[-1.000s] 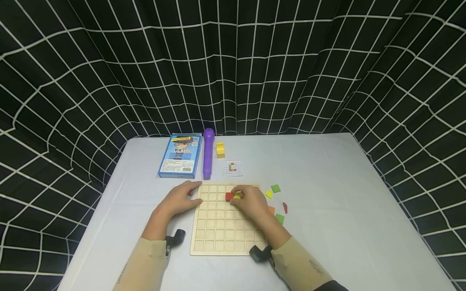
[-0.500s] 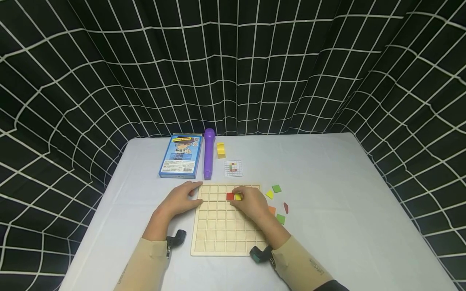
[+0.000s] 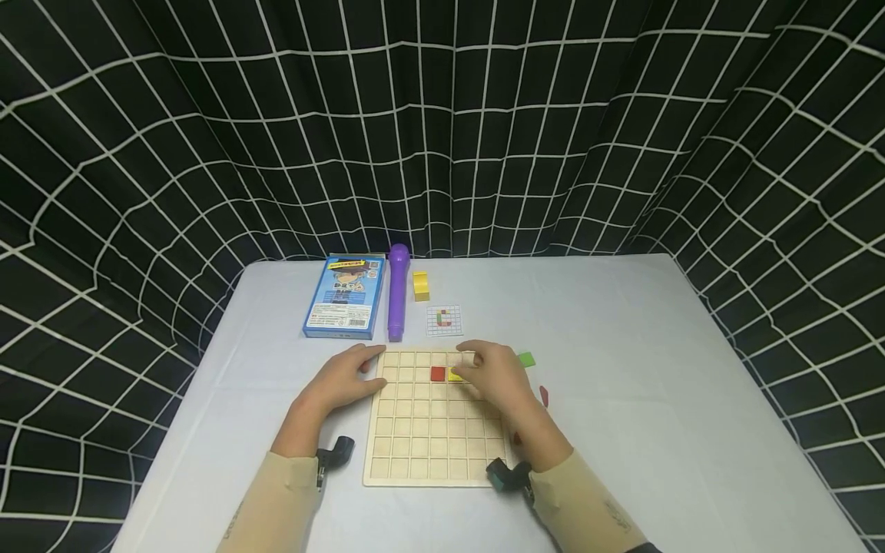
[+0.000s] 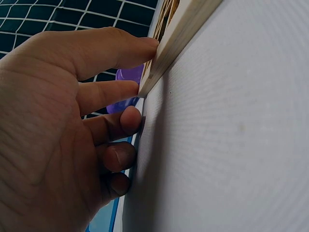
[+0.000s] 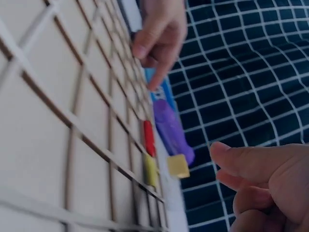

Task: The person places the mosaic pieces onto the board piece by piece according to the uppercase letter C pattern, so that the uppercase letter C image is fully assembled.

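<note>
A pale wooden grid board (image 3: 401,426) lies on the white table. In its second row from the far edge sit a red square tile (image 3: 438,374) and, just to its right, a yellow tile (image 3: 454,375), partly hidden by my right hand (image 3: 498,376). That hand is over the board's far right part, thumb and index finger apart; the right wrist view shows nothing between them. My left hand (image 3: 343,376) rests at the board's left side, with thumb and index fingertips on its wooden edge (image 4: 166,53) and the other fingers loosely bent.
Right of the board, a green tile (image 3: 527,359) and a dark red piece (image 3: 544,395) show past my right hand. Beyond the board lie a blue box (image 3: 346,298), a purple microphone (image 3: 397,292), a yellow block (image 3: 421,286) and a pattern card (image 3: 444,320).
My right hand has let go of the yellow tile and moved right, its thumb and index finger spreading. The yellow tile stays beside the red one. My left hand has stayed put.
</note>
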Tool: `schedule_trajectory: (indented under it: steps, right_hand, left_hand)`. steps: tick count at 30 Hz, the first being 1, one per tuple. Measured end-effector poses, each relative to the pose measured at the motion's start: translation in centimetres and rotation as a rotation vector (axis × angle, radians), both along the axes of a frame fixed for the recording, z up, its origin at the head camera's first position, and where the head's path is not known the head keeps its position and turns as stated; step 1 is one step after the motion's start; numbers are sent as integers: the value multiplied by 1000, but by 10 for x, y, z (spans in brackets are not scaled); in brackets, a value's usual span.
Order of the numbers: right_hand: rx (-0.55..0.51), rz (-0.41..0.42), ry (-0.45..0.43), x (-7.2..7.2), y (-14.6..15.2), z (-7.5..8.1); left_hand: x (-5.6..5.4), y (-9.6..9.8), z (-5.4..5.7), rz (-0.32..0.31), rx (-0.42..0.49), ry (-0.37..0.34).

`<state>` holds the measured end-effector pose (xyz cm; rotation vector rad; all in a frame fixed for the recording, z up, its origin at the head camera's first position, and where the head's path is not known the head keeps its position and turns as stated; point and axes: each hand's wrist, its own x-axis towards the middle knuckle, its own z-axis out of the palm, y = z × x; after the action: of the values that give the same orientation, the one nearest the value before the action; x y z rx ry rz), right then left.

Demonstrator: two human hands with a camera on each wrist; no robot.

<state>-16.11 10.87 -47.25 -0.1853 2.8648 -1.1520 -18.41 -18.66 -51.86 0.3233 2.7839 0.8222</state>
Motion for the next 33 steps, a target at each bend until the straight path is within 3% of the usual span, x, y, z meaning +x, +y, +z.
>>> schedule_trajectory:
  steps: [7, 19, 28, 33]
  right_hand:
    - [-36, -61, -19, -7, 21, 12]
    - [-42, -131, -90, -18, 61, 12]
    - [36, -208, -289, -21, 79, 9]
    - [117, -206, -333, -20, 78, 8]
  left_hand:
    - [0, 0, 0, -2, 1, 4]
    - [0, 0, 0, -14, 3, 10]
    - [0, 1, 0, -3, 5, 3]
    - [0, 0, 1, -4, 4, 5]
